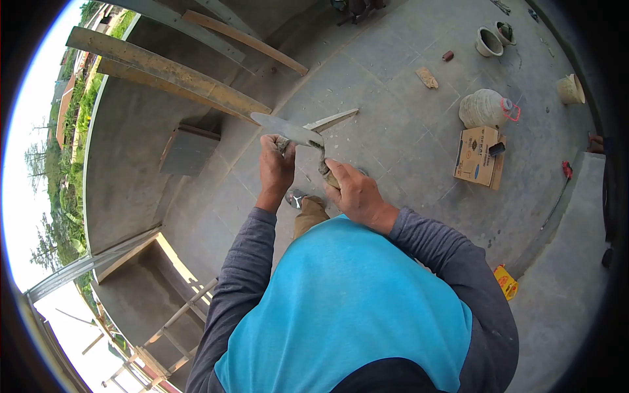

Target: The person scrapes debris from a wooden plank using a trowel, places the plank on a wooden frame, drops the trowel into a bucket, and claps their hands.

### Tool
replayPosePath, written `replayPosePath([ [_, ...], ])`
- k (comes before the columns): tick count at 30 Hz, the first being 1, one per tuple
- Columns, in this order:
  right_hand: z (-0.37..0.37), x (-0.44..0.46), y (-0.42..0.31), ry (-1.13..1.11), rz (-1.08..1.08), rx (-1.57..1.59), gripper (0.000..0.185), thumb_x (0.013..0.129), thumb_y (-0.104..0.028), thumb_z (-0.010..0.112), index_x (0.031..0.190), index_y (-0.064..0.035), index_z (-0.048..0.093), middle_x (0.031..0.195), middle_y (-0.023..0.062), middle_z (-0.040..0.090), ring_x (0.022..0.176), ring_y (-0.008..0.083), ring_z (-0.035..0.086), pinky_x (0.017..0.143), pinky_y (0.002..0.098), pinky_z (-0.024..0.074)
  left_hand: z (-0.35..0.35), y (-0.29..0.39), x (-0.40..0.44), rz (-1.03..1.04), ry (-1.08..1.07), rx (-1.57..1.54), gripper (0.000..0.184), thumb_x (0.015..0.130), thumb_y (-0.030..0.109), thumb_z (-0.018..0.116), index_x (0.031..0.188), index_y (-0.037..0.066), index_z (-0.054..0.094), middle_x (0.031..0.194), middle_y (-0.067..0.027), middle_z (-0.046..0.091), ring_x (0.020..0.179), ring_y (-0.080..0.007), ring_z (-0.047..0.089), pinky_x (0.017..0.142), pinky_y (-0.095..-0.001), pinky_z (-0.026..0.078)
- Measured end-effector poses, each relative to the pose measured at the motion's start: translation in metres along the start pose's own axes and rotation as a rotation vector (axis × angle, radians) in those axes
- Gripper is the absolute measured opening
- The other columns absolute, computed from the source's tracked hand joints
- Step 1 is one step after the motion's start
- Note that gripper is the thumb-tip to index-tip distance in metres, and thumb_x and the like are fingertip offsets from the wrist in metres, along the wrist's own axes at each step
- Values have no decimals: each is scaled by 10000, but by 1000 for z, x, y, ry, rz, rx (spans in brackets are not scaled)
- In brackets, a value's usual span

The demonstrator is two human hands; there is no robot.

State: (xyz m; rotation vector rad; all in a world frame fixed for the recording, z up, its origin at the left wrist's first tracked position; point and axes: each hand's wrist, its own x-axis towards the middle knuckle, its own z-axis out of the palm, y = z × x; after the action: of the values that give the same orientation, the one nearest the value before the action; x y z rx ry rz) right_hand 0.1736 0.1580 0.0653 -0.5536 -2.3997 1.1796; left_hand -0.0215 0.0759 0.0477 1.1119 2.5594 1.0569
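Observation:
A trowel (291, 131) with a pale, pointed metal blade is held up in front of my chest. My right hand (357, 193) is wrapped round its handle (331, 177). At the near side of the blade, my left hand (278, 164) is closed, its fingers curled round a small grey lump (282, 143) that looks like a cloth or mortar; which one I cannot tell. The blade tip points to the left, above my left hand. Behind the trowel a thin, light strip (333, 120) shows over the floor.
Wooden planks (177, 72) lean at the upper left beside a grey board (190, 150). On the tiled floor (393, 124) at the right stand a carton (477, 156), a large jug (481, 109) and buckets (489, 42). A wooden ladder-like frame (177, 327) is at the lower left.

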Motion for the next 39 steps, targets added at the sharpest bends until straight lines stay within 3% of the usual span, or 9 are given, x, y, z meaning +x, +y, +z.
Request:
replayPosePath([
  [4, -6, 3, -1, 13, -12, -15, 486, 885, -184, 645, 1312, -9, 495, 953, 182, 625, 806, 370, 646, 712, 443, 540, -2, 9, 0, -69, -31, 10, 329, 886, 144, 704, 1044, 6, 451, 865, -230, 646, 815, -403, 658, 705, -434, 506],
  [10, -9, 7, -2, 11, -33, -45, 502, 868, -166, 666, 1319, -18, 502, 926, 154, 620, 812, 337, 645, 692, 430, 541, 0, 5, 1, 31, 30, -33, 323, 888, 134, 698, 1045, -1, 449, 875, -230, 650, 817, -406, 654, 715, -445, 504],
  [12, -6, 8, 4, -99, -13, -168, 506, 862, -170, 673, 1318, -27, 505, 926, 150, 620, 820, 332, 645, 693, 429, 542, 2, 4, 1, 6, 22, -14, 321, 889, 128, 694, 1051, -1, 449, 884, -230, 650, 817, -410, 652, 715, -448, 504],
  [15, -6, 10, 4, -3, -34, -85, 511, 857, -167, 678, 1319, -33, 504, 931, 151, 623, 821, 329, 649, 694, 428, 542, 0, 1, 5, 15, 18, 14, 316, 892, 118, 685, 1064, 1, 447, 906, -230, 651, 820, -419, 649, 718, -454, 504],
  [22, -10, 17, 1, -82, 58, -87, 507, 859, -156, 675, 1320, -32, 503, 963, 154, 633, 852, 340, 658, 700, 421, 547, -1, -4, 1, 79, 13, -27, 312, 901, 125, 678, 1068, 6, 443, 941, -228, 656, 835, -418, 656, 718, -449, 511],
  [28, -8, 12, 4, -111, 25, -77, 488, 872, -177, 664, 1313, -32, 514, 963, 164, 635, 852, 344, 661, 691, 424, 551, -4, -1, 1, -89, -66, 32, 306, 908, 125, 671, 1068, 2, 441, 977, -239, 658, 899, -417, 665, 755, -439, 520],
  [31, -10, 11, -3, -55, 13, -21, 481, 875, -179, 661, 1309, -31, 518, 977, 172, 640, 864, 349, 664, 703, 428, 552, -3, -3, 0, 84, 29, 7, 308, 905, 128, 673, 1059, 3, 439, 940, -245, 650, 867, -420, 658, 726, -454, 508],
  [34, -11, 11, 0, -122, -15, -96, 481, 882, -162, 652, 1318, -18, 508, 951, 167, 618, 859, 332, 658, 721, 416, 544, -6, 4, 1, -159, -57, 42, 308, 900, 161, 686, 1057, 6, 472, 960, -211, 649, 905, -371, 653, 790, -419, 504],
  [39, -11, 13, -3, -59, -51, -62, 492, 884, -165, 646, 1335, -26, 505, 941, 169, 615, 837, 325, 660, 702, 425, 550, -4, -8, 0, -102, -27, -2, 307, 904, 174, 684, 1064, 8, 480, 982, -216, 656, 929, -356, 657, 801, -411, 504],
])
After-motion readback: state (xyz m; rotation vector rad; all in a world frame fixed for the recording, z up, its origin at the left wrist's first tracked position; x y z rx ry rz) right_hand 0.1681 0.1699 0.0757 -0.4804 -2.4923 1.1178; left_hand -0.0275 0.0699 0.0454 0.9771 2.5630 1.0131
